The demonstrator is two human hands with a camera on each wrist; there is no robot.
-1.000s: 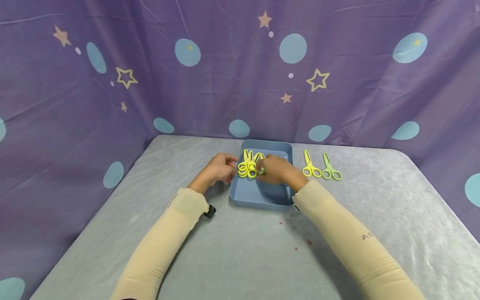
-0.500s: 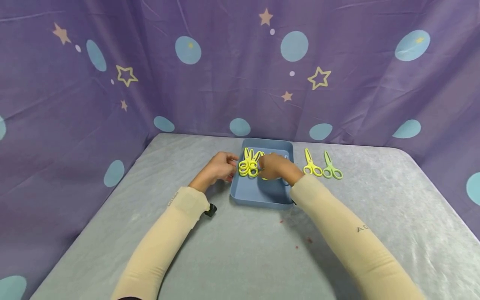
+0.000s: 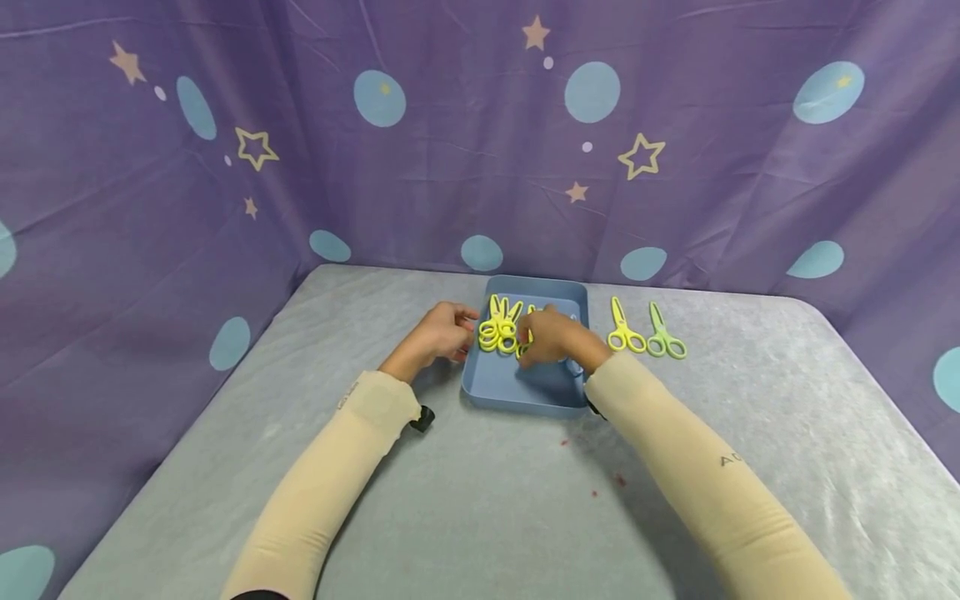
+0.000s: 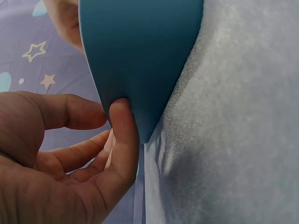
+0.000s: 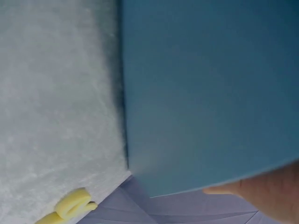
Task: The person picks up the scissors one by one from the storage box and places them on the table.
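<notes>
Right hand (image 3: 551, 335) among yellow scissors (image 3: 498, 325)

On my feeds, the left hand (image 3: 447, 331) pinches the left rim of a blue tray (image 3: 525, 408). These scissors lie inside it; I can't tell whether the right hand grips a pair.

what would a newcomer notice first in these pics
Probably the bright yellow scissors bunched at the left inside the blue tray, with the right hand beside them and the left hand at the tray's left edge. The purple curtain behind, with stars and blue spots, also stands out. So do a yellow pair and a green pair on the gray table, right of the tray.
</notes>
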